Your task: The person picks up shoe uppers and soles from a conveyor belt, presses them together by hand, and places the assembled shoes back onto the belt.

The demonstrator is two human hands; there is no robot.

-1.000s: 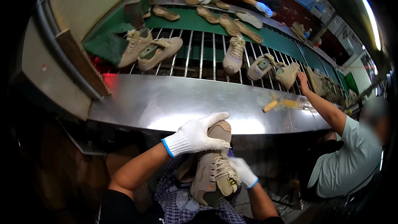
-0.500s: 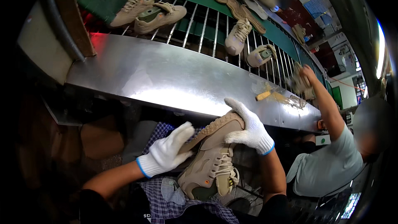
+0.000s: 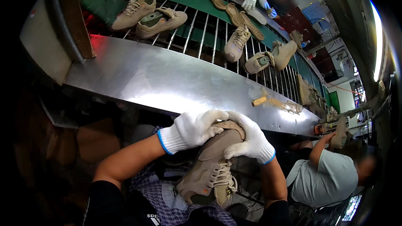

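Note:
A beige lace-up shoe (image 3: 209, 169) is tilted over my lap, toe end up and its laces toward the right. White knit gloves with blue cuffs cover both hands. My right hand (image 3: 250, 140) wraps around the toe end from the right, thumb on the upper. My left hand (image 3: 190, 130) is closed on the tan sole (image 3: 229, 125) at the toe, its fingers reaching over the edge beside the right hand. The gloves hide most of the sole.
A metal ledge (image 3: 146, 75) runs before me, with a barred rack (image 3: 201, 37) behind it bearing several beige shoes (image 3: 164, 21). Loose soles (image 3: 251, 25) lie on the green belt. A yellow-handled brush (image 3: 260, 100) rests on the ledge. Co-workers sit at right (image 3: 326, 175) and stand across.
My left hand has moved up and right from the sole's side to the toe and closed there. Another shoe now sits on the rack; the right-hand co-worker's arm has drawn back holding a shoe.

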